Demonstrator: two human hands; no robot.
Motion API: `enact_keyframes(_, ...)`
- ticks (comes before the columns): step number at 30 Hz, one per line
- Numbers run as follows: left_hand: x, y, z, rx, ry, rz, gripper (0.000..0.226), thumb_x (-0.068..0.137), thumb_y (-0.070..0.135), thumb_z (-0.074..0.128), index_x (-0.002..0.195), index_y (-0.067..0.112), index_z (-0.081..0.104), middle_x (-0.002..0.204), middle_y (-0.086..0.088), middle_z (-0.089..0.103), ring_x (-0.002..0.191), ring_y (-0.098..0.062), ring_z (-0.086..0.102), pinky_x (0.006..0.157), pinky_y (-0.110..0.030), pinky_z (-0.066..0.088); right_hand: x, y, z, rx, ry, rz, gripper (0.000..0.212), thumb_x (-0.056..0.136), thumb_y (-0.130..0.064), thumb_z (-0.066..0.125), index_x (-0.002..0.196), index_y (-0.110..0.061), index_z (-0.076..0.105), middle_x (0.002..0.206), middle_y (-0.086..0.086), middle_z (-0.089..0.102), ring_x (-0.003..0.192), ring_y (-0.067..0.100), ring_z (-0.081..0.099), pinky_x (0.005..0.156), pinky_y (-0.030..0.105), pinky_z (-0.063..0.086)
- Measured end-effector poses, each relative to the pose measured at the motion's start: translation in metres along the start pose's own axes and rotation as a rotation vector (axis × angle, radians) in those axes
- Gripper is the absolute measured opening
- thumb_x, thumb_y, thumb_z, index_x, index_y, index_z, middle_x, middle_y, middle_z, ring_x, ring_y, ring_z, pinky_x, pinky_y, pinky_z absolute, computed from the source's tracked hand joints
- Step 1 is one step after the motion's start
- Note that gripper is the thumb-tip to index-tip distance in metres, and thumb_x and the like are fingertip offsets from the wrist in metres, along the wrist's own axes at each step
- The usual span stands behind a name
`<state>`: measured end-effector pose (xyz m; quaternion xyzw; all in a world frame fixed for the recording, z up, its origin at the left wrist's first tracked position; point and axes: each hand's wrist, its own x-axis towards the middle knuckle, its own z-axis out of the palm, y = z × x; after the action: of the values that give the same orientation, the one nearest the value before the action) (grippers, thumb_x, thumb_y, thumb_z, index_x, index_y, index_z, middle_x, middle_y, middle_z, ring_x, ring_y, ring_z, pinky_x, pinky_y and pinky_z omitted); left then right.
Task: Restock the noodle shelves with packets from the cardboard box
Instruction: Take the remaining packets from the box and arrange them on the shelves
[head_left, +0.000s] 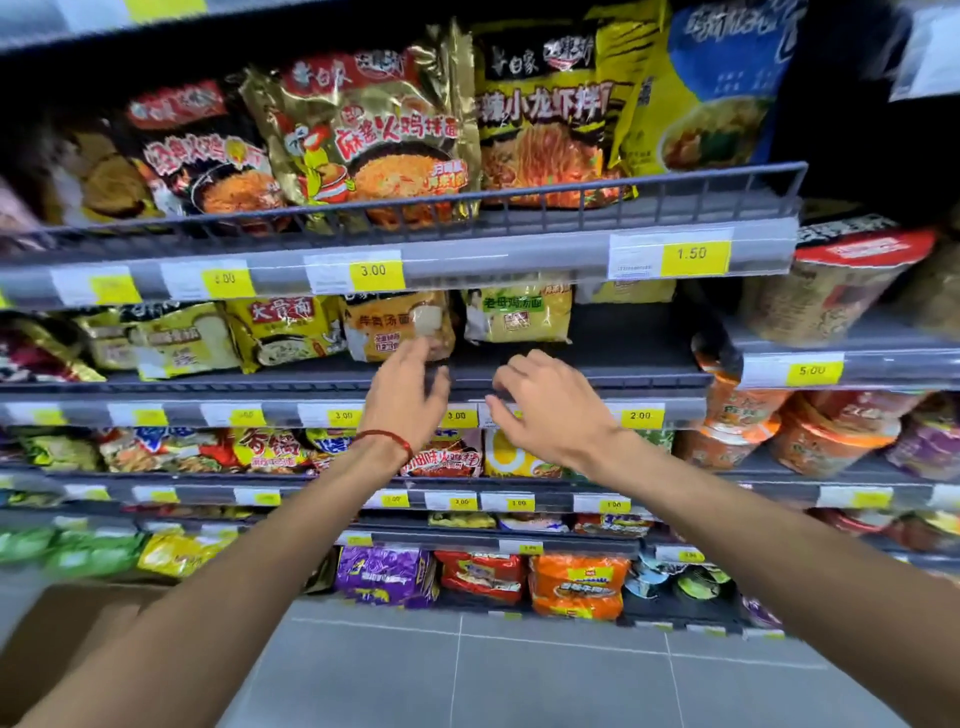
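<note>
Straightening looks like the step in hand: an orange packet (384, 327) stands on the second shelf (639, 376), with a yellow packet (519, 317) just beside it to the right and bare shelf beyond that. The left hand (410, 395) reaches up to the orange packet's lower right corner. Its fingers (415, 353) are loosely spread and at or just off the wrapper; blur hides whether they touch. The right hand (545, 405) hovers at the shelf's front lip below the yellow packet, fingers (506, 376) relaxed and slightly bent, holding nothing. Neither hand carries a packet.

Judging from this, a packet is already placed and is being squared up. The next move calls for turning down to the box (47, 644), on the floor at lower left, lifting out more packets, and standing them upright in the bare stretch of shelf.
</note>
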<state>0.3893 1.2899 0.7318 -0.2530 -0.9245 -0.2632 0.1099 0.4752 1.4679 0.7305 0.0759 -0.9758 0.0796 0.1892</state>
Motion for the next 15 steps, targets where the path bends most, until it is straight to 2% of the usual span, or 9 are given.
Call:
enact_keyframes(2, -0.020, -0.018, -0.014, 0.095, -0.039, 0.035, 0.029, 0.098, 0.024, 0.050, 0.123, 0.009, 0.052, 0.121, -0.013, 0.059, 0.112, -0.031, 0.054, 0.095, -0.041, 0.047, 0.001, -0.019, 0.003, -0.005, -0.020, -0.024, 0.030, 0.095, -0.036, 0.050, 0.099, -0.010, 0.065, 0.092, 0.005, 0.064, 0.091, 0.025, 0.057, 0.074, 0.038, 0.047)
enact_keyframes(5, -0.059, -0.045, -0.037, 0.186, -0.080, 0.065, 0.030, 0.098, 0.028, 0.048, 0.124, 0.014, 0.053, 0.116, -0.008, 0.061, 0.109, -0.030, 0.055, 0.086, -0.043, 0.050, -0.004, -0.060, 0.010, -0.018, -0.047, -0.072, 0.027, 0.093, -0.033, 0.052, 0.096, -0.009, 0.066, 0.091, 0.006, 0.064, 0.091, 0.026, 0.058, 0.071, 0.038, 0.049)
enact_keyframes(8, -0.096, -0.076, -0.057, 0.345, -0.071, 0.134, 0.024, 0.097, 0.030, 0.048, 0.114, 0.014, 0.056, 0.107, -0.007, 0.063, 0.100, -0.030, 0.056, 0.077, -0.042, 0.050, -0.009, -0.110, 0.020, -0.045, -0.066, -0.111, 0.027, 0.091, -0.033, 0.052, 0.095, -0.010, 0.066, 0.090, 0.006, 0.063, 0.092, 0.026, 0.058, 0.070, 0.038, 0.050)
enact_keyframes(10, -0.131, -0.111, -0.078, 0.422, -0.059, 0.126, 0.024, 0.096, 0.032, 0.050, 0.110, 0.014, 0.059, 0.102, -0.007, 0.065, 0.098, -0.029, 0.056, 0.076, -0.041, 0.049, -0.011, -0.161, 0.032, -0.038, -0.099, -0.153, 0.027, 0.091, -0.032, 0.052, 0.097, -0.010, 0.065, 0.091, 0.006, 0.063, 0.092, 0.026, 0.059, 0.072, 0.038, 0.050)
enact_keyframes(11, -0.137, -0.114, -0.078, 0.447, -0.058, 0.137, 0.025, 0.096, 0.033, 0.050, 0.109, 0.014, 0.060, 0.101, -0.007, 0.065, 0.098, -0.029, 0.056, 0.077, -0.042, 0.049, -0.014, -0.165, 0.034, -0.031, -0.102, -0.142, 0.027, 0.091, -0.032, 0.052, 0.097, -0.009, 0.065, 0.091, 0.007, 0.063, 0.090, 0.027, 0.059, 0.072, 0.038, 0.049)
enact_keyframes(15, -0.208, -0.178, -0.119, 0.476, -0.097, 0.039, 0.026, 0.096, 0.038, 0.045, 0.097, 0.017, 0.060, 0.096, -0.004, 0.065, 0.098, -0.029, 0.057, 0.079, -0.044, 0.047, -0.023, -0.257, 0.063, -0.031, -0.121, -0.189, 0.027, 0.091, -0.033, 0.053, 0.095, -0.009, 0.065, 0.094, 0.008, 0.063, 0.091, 0.029, 0.060, 0.076, 0.039, 0.050)
